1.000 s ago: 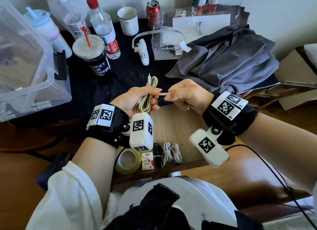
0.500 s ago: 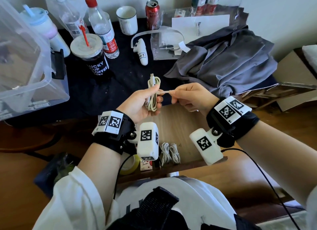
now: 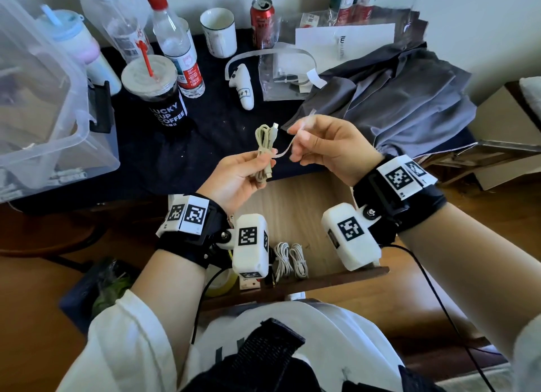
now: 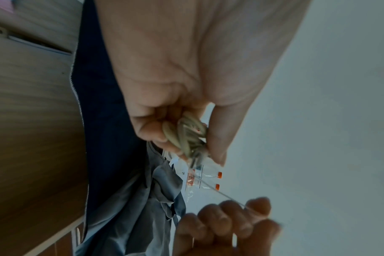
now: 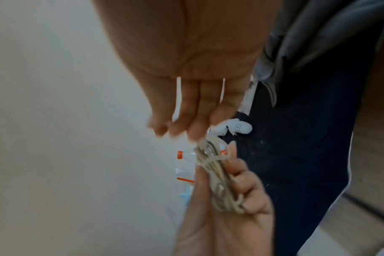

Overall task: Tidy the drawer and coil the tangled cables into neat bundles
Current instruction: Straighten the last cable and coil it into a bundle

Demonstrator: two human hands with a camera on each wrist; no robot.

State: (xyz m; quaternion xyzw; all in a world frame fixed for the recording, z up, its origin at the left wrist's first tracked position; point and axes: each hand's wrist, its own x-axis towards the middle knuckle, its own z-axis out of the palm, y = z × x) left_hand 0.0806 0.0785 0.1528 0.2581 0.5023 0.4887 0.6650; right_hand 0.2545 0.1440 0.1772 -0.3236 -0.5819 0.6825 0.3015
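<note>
My left hand (image 3: 246, 172) grips a folded beige cable bundle (image 3: 263, 154) upright above the table edge; the same beige cable bundle (image 4: 186, 136) sits between thumb and fingers in the left wrist view, and the beige cable bundle (image 5: 219, 180) also shows in the right wrist view. My right hand (image 3: 319, 145) pinches a thin pale tie strip (image 3: 285, 148) that runs from the bundle's middle up to its fingers. Below the hands the open wooden drawer (image 3: 316, 204) holds two coiled white cables (image 3: 289, 260) near its front.
On the dark tablecloth stand a coffee cup (image 3: 158, 96), bottles (image 3: 175, 43), a white mug (image 3: 218, 31), a red can (image 3: 262, 19), a white controller (image 3: 243, 87) and grey cloth (image 3: 395, 98). A clear plastic bin (image 3: 44, 104) sits left. A tape roll (image 3: 219, 283) lies in the drawer's front left.
Both hands rose and moved further from me, over the table edge. My right hand drew the tie strip up and to the right, away from the bundle.
</note>
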